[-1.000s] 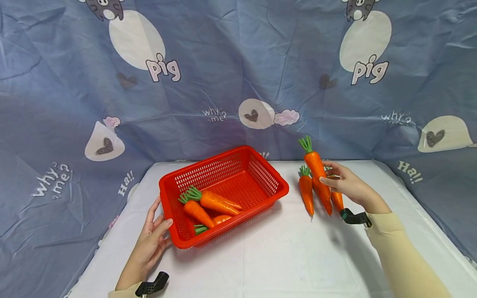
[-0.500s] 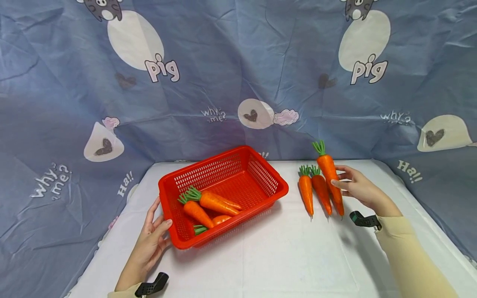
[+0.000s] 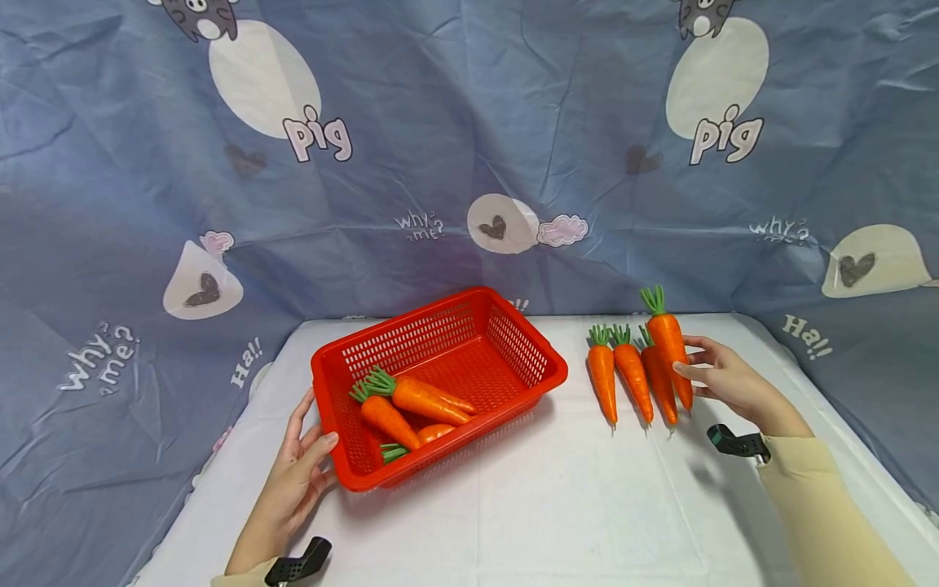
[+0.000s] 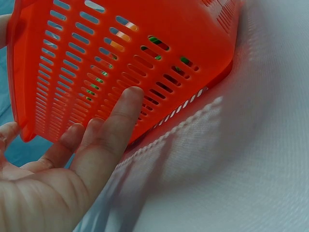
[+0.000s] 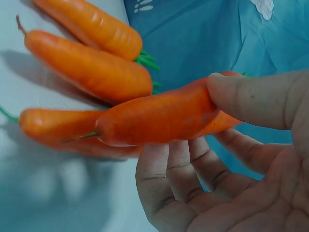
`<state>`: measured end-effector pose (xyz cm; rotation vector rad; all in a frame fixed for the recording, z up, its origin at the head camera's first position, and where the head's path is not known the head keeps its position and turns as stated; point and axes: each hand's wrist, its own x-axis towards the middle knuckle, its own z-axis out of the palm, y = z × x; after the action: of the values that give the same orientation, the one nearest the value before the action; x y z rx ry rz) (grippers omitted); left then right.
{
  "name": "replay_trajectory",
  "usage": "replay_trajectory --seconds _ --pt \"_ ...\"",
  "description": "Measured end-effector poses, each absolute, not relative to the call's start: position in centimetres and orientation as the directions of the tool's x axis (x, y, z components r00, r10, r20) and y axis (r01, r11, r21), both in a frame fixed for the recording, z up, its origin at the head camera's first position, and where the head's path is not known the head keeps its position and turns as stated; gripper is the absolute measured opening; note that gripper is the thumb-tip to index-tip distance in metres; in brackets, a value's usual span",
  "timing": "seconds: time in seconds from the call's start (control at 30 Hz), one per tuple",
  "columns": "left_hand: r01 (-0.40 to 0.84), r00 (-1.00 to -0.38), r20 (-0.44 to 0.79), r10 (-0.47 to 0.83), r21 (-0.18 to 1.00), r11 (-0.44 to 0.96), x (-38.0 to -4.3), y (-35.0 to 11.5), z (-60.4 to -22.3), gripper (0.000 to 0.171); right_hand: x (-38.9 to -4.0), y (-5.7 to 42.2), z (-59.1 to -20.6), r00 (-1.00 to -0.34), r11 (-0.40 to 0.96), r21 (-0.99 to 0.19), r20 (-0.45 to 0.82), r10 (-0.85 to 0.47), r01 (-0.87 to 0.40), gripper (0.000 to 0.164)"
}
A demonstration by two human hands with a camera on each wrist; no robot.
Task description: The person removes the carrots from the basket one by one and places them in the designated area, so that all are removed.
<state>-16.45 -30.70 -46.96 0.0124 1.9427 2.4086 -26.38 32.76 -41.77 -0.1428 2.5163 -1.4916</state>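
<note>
In the head view my left hand (image 3: 293, 473) holds the near left corner of a red plastic basket (image 3: 440, 323), thumb on the rim. The left wrist view shows fingertips (image 4: 129, 99) against its slotted outer wall. Several orange carrots (image 3: 425, 398) with green tops lie in the basket's left part. At the right, my right hand (image 3: 726, 383) holds a carrot (image 3: 666, 342) between thumb and fingers, its green top pointing away. That carrot (image 5: 159, 118) overlaps another lying carrot (image 5: 53, 123) in the right wrist view.
Three carrots lie side by side on the white cloth, including a leftmost one (image 3: 601, 379) and a middle one (image 3: 633, 377). A blue printed curtain (image 3: 411, 163) hangs behind and beside the white-covered table (image 3: 572, 505).
My right hand has moved right with its carrot, past the lying ones, and slightly toward me. The lying carrots it covered now show. My left hand and the basket have stayed put.
</note>
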Motion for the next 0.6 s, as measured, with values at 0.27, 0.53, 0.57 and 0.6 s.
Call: replay_trajectory --seconds 0.27,0.53,0.57,0.6 --pt "-0.033 -0.999 -0.025 0.037 0.977 -0.208 -16.5 -30.7 -47.0 0.081 -26.3 34.1 -42.4 -0.971 0.508 -0.859 -0.165 -0.174 0.055 0.076" --pt "-0.029 -0.999 -0.022 0.036 0.978 -0.205 -16.5 -30.7 -47.0 0.081 -25.9 34.8 -43.0 -0.967 0.497 -0.862 -0.203 -0.155 0.102 0.078" --pt "-0.031 -0.999 -0.024 0.035 0.979 -0.202 -16.5 -30.7 -47.0 0.081 -25.8 34.9 -43.0 -0.966 0.494 -0.862 -0.211 -0.153 0.110 0.078" --pt "-0.034 -0.999 -0.028 0.034 0.979 -0.201 -16.5 -30.7 -47.0 0.081 -25.7 35.0 -43.1 -0.964 0.493 -0.862 -0.217 -0.151 0.117 0.078"
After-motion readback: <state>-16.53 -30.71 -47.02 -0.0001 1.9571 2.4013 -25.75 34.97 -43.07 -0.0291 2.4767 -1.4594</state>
